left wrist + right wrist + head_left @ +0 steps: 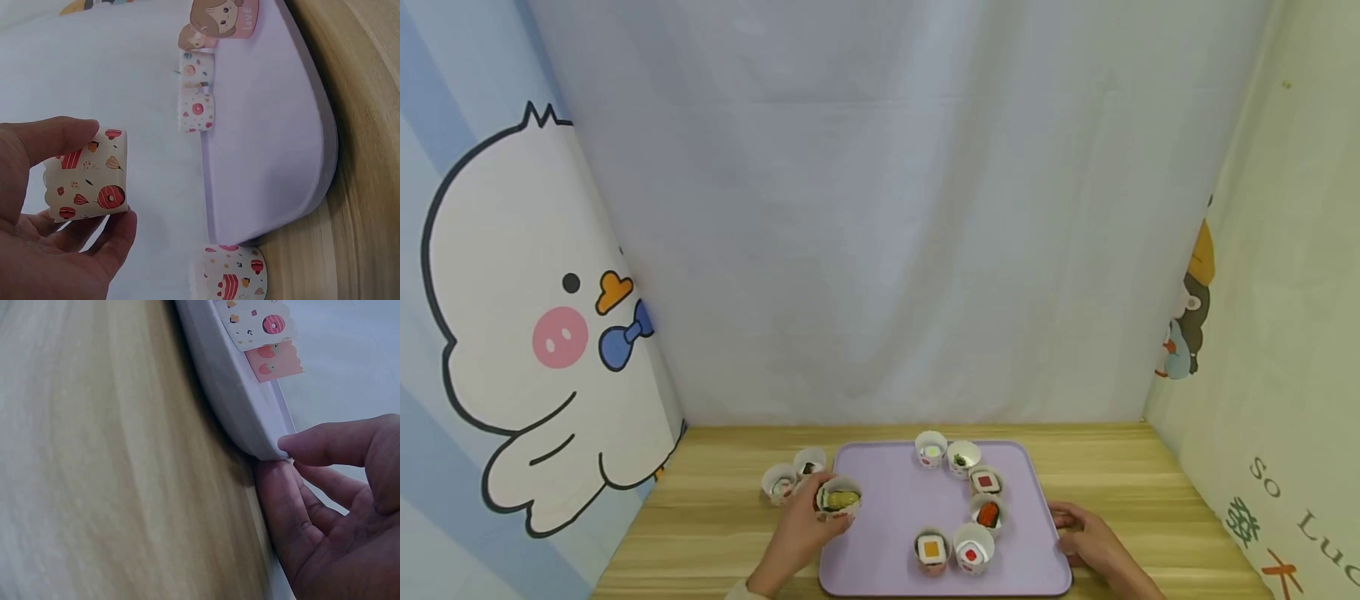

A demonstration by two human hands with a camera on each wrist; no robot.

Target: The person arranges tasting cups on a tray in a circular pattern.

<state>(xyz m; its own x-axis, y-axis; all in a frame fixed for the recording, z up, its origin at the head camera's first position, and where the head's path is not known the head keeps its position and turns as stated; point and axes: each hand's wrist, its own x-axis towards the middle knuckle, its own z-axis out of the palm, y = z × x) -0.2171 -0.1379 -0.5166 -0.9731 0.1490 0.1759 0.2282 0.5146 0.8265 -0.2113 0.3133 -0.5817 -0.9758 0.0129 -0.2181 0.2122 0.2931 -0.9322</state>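
My left hand (805, 521) grips a patterned paper baking cup (87, 178) between thumb and fingers. Seen from above, this cup holds a yellow-green piece (839, 500). It is raised over the left edge of a lilac tray (880, 533). At the tray's right side, my right hand (1086, 537) pinches the rim, thumb (306, 445) on top and fingers beneath. Several filled paper cups stand on the tray in a curve, among them one with a red-orange piece (988, 515) and one with a white square with an orange centre (932, 550).
Left of the tray, two more paper cups, a nearer one (778, 483) and a farther one (809, 462), stand on the wooden table (700, 525). A pale curtain (880, 250) hangs behind, and printed cloths flank both sides.
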